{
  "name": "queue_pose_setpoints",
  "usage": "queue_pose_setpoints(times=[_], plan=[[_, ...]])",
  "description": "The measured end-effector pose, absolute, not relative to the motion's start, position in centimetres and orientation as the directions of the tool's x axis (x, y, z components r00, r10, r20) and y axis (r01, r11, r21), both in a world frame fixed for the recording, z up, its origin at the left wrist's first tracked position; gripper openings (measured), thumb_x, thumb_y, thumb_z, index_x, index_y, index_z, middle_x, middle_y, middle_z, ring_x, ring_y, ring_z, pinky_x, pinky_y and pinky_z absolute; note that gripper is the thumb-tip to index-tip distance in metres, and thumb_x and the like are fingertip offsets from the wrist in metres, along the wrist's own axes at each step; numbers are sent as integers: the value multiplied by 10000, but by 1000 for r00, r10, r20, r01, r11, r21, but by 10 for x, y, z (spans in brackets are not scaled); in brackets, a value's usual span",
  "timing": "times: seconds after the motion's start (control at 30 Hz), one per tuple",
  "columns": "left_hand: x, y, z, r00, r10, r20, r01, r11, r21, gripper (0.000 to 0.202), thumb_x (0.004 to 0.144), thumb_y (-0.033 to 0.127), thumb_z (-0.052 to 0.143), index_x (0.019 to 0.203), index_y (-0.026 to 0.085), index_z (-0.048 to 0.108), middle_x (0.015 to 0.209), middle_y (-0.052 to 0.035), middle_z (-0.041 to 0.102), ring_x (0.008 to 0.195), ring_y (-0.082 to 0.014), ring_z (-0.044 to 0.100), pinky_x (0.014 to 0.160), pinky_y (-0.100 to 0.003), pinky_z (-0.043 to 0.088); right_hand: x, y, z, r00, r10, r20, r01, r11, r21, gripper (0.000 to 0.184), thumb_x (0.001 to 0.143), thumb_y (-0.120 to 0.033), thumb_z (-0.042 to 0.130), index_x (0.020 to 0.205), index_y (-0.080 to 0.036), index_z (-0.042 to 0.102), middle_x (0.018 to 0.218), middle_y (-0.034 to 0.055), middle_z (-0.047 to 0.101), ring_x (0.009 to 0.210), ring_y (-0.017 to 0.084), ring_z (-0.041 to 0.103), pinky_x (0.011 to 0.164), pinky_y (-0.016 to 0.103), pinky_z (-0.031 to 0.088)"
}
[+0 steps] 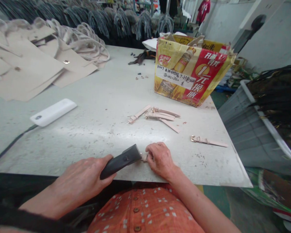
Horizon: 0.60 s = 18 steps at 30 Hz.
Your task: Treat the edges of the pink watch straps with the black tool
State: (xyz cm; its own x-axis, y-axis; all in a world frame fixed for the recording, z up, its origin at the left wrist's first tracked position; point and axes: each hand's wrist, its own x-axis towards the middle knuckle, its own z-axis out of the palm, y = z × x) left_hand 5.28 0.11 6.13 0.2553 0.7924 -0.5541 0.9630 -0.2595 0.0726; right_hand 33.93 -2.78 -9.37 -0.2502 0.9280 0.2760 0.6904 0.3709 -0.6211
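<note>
My left hand (87,176) is closed around a black hand-held tool (121,160), whose front end points right at the table's near edge. My right hand (158,158) is closed in a pinch on a small pale strap piece (144,157), held against the tool's tip. Beyond my hands, a small pile of pale pink straps (157,115) lies on the grey table (106,97). One single strap with a buckle (208,141) lies apart to the right.
A yellow and red cardboard box (191,74) stands at the far right of the table. A white flat device (53,112) with a cable lies left. Beige cut pieces and looped handles (38,61) cover the far left. A grey crate (254,129) stands off the right edge.
</note>
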Motion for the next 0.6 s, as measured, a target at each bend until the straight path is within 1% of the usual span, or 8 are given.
queue_pose_setpoints(times=[0.1,0.2,0.3,0.4,0.5,0.6], plan=[[57,5,58,280,777,-564,949,-313,40,354,1048,449,707,1276,297,932,1127,-160,1023,1163,-464,988,966,-497,701,341,-28,-96,-249,922,298,663,386,-641,269,980,-74,723,1124,-300,742,981,30,805,970,287,752,1090,435,595],[60,9,55,308,758,-576,934,-357,30,400,1059,455,692,1320,284,942,1187,-167,1027,1198,-454,986,1022,-488,714,343,-28,-96,-249,924,290,637,382,-670,250,999,-79,715,1114,-299,744,988,36,811,994,293,763,1107,451,609],[64,13,52,315,762,-566,933,-359,36,423,1062,473,682,1331,283,946,1232,-173,1025,1225,-456,980,1036,-482,711,345,-29,-95,-249,929,274,614,370,-697,242,1021,-76,706,1117,-294,751,1018,50,834,1020,295,779,1101,448,620],[67,15,51,314,781,-540,942,-326,76,425,1062,479,677,1323,279,947,1183,-174,1021,1164,-450,981,1008,-477,705,345,-29,-94,-246,934,261,600,358,-715,246,1050,-81,698,1149,-295,768,1058,66,859,1061,301,797,1108,451,634],[65,13,52,301,787,-539,951,-291,106,376,1052,469,693,1263,280,941,1108,-161,1012,1085,-443,981,957,-469,694,346,-29,-95,-271,932,243,595,360,-719,239,1063,-90,705,1159,-295,784,1037,55,862,1017,291,797,1210,499,634],[57,10,53,295,773,-562,953,-280,114,330,1044,471,708,1215,291,927,1141,-151,1020,1121,-438,984,956,-465,686,346,-29,-98,-292,931,221,599,358,-716,226,1061,-94,725,1143,-289,801,1012,41,864,973,276,802,1323,553,603]])
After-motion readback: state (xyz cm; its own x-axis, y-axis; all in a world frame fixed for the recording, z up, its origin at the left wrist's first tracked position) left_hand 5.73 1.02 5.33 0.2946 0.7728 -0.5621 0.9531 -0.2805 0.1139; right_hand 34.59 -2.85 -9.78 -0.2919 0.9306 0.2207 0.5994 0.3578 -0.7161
